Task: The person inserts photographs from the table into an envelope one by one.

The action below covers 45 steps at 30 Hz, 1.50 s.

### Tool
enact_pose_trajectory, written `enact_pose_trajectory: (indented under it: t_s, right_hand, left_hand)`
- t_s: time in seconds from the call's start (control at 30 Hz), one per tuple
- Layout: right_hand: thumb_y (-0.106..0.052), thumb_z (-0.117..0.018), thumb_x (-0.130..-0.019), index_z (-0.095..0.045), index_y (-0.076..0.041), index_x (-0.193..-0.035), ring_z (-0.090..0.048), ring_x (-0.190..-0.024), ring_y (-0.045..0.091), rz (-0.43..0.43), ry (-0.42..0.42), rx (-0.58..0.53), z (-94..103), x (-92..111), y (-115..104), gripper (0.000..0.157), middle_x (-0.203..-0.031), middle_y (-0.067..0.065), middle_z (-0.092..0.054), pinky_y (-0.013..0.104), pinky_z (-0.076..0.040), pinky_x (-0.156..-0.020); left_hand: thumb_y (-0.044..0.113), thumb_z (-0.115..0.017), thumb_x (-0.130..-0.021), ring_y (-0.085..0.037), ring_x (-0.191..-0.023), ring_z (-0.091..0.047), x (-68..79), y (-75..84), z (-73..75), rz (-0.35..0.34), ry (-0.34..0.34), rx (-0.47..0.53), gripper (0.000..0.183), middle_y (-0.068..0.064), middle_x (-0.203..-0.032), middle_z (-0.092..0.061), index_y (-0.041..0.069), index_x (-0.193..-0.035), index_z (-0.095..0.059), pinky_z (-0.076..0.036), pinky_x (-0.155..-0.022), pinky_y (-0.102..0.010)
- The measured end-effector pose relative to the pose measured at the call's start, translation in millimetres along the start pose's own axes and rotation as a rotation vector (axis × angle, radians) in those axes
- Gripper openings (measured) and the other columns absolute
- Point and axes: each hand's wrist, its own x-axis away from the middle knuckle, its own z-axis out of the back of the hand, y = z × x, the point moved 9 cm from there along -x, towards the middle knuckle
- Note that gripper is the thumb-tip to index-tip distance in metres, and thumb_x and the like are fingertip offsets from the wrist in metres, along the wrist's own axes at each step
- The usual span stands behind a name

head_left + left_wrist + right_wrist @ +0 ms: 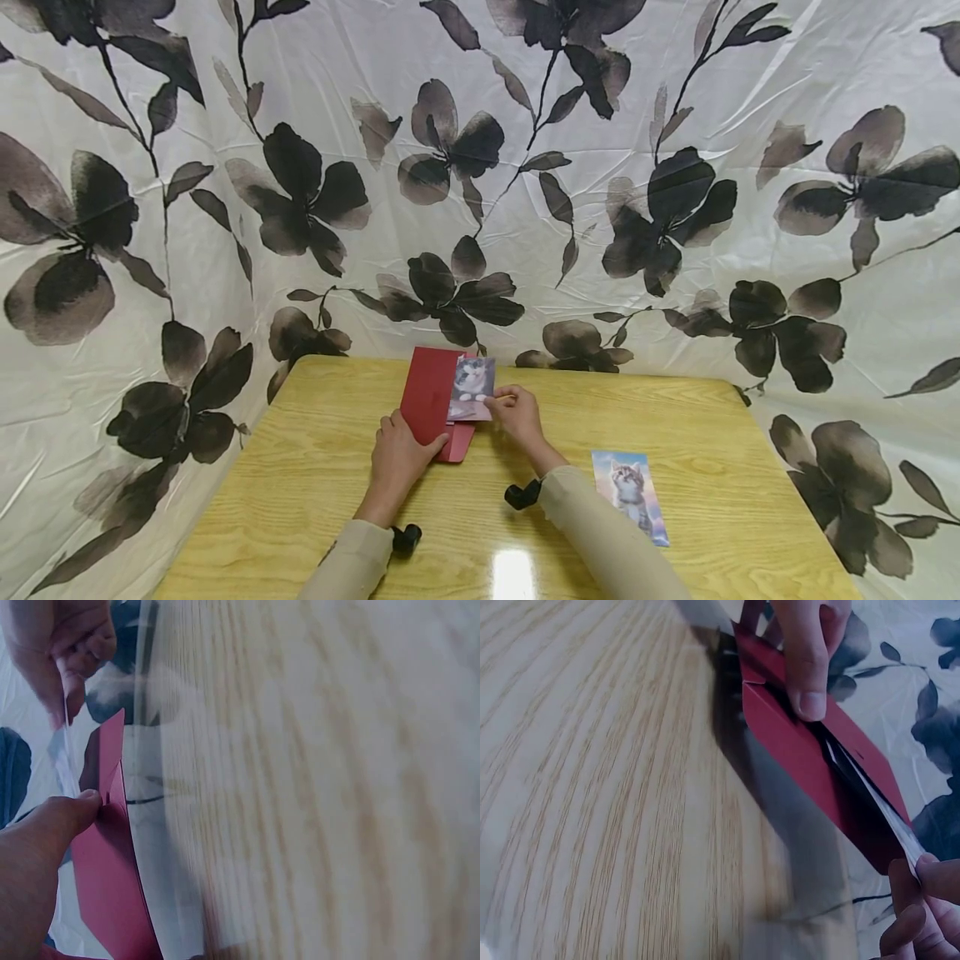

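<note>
A red envelope (429, 393) is held up off the table by my left hand (401, 454), whose thumb lies over its mouth in the right wrist view. From the envelope's right side sticks out a picture card of a grey-and-white kitten (472, 385), part of it inside. My right hand (520, 419) pinches the card's outer edge between thumb and fingers. Seen edge-on in the right wrist view, the card (900, 829) runs into the parted opening. The envelope's open flap (459, 443) shows at the lower end.
On the wooden table (300, 483), a second kitten picture card (633, 492) lies to the right, partly covered by my right sleeve (600, 533). A floral cloth (480, 208) hangs behind the table and along its sides.
</note>
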Motion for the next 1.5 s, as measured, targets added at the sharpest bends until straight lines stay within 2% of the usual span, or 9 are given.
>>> enact_pose_trajectory:
  t_s: [0.1,0.23,0.37,0.6,0.77,0.9,1.07,1.3,1.5]
  right_hand:
    - [-0.012,-0.079,-0.098,-0.07,0.003,-0.109,-0.069,-0.073,0.044,-0.005,-0.003,-0.004,-5.3,-1.8,-0.5,0.021,-0.076,0.013,-0.073,0.025,-0.045,-0.055]
    - [-0.013,-0.08,-0.098,-0.07,0.002,-0.107,-0.065,-0.064,0.027,-0.02,-0.003,-0.012,-12.8,-6.3,0.8,0.021,-0.072,0.005,-0.07,0.024,-0.045,-0.053]
    - [-0.013,-0.082,-0.097,-0.071,0.0,-0.106,-0.064,-0.064,0.02,-0.032,-0.005,-0.007,-19.6,-8.7,1.5,0.019,-0.073,0.004,-0.069,0.024,-0.046,-0.053]
    - [-0.012,-0.081,-0.097,-0.07,0.0,-0.105,-0.062,-0.065,0.015,-0.043,-0.001,0.002,-29.5,-6.4,-0.5,0.018,-0.074,0.004,-0.068,0.024,-0.046,-0.055]
    - [-0.013,-0.081,-0.097,-0.07,0.0,-0.106,-0.055,-0.061,0.01,-0.043,-0.008,-0.005,-34.9,-4.9,-3.0,0.02,-0.074,0.003,-0.066,0.024,-0.044,-0.054]
    - [-0.013,-0.08,-0.098,-0.068,0.001,-0.113,-0.055,-0.061,0.011,-0.05,-0.006,-0.003,-35.2,-1.7,-3.9,0.024,-0.077,0.006,-0.069,0.025,-0.043,-0.055]
    - [-0.01,-0.078,-0.099,-0.065,0.003,-0.122,-0.061,-0.07,0.012,-0.025,0.008,0.015,-33.2,2.1,-5.8,0.03,-0.086,0.01,-0.074,0.025,-0.047,-0.06]
    - [-0.004,-0.078,-0.097,-0.07,0.003,-0.112,-0.058,-0.065,0.009,0.002,0.046,-0.002,-28.8,6.5,-5.7,0.019,-0.084,0.011,-0.073,0.023,-0.046,-0.058]
    - [-0.004,-0.079,-0.096,-0.071,0.004,-0.111,-0.056,-0.061,0.007,0.004,0.047,-0.009,-31.7,4.4,3.4,0.019,-0.082,0.008,-0.073,0.021,-0.045,-0.054]
  left_hand:
    - [0.055,-0.089,-0.083,-0.045,-0.101,-0.062,-0.7,0.4,0.9,0.01,-0.011,0.004,0.095,-0.03,-0.114,-0.056,-0.015,-0.132,-0.048,-0.058,-0.086,-0.059]
    - [0.053,-0.09,-0.083,-0.045,-0.1,-0.062,-0.7,1.2,2.5,0.014,-0.012,0.008,0.093,-0.03,-0.114,-0.056,-0.015,-0.131,-0.048,-0.058,-0.086,-0.058]
    - [0.053,-0.09,-0.083,-0.045,-0.1,-0.062,0.1,2.0,3.7,0.013,-0.002,0.008,0.093,-0.03,-0.113,-0.056,-0.015,-0.13,-0.049,-0.058,-0.086,-0.058]
    - [0.053,-0.09,-0.082,-0.046,-0.1,-0.063,0.6,1.5,2.8,0.008,0.002,0.004,0.093,-0.03,-0.112,-0.056,-0.016,-0.13,-0.049,-0.058,-0.086,-0.058]
    - [0.052,-0.09,-0.083,-0.045,-0.1,-0.062,0.0,1.2,2.3,0.007,0.002,0.005,0.093,-0.03,-0.112,-0.056,-0.015,-0.13,-0.049,-0.058,-0.086,-0.058]
    - [0.052,-0.09,-0.083,-0.044,-0.099,-0.063,-0.2,1.9,1.7,0.003,0.002,0.005,0.092,-0.029,-0.112,-0.056,-0.015,-0.131,-0.049,-0.058,-0.086,-0.057]
    - [0.052,-0.091,-0.082,-0.044,-0.099,-0.063,-0.6,2.1,2.9,0.009,0.006,0.003,0.093,-0.029,-0.112,-0.056,-0.015,-0.131,-0.049,-0.059,-0.085,-0.057]
    - [0.052,-0.09,-0.082,-0.044,-0.101,-0.062,-2.3,2.3,2.6,0.019,-0.009,0.002,0.095,-0.03,-0.115,-0.056,-0.015,-0.134,-0.047,-0.058,-0.087,-0.057]
    - [0.05,-0.091,-0.083,-0.044,-0.1,-0.062,0.0,2.5,1.0,0.013,-0.007,0.017,0.092,-0.03,-0.114,-0.057,-0.015,-0.132,-0.048,-0.059,-0.087,-0.057]
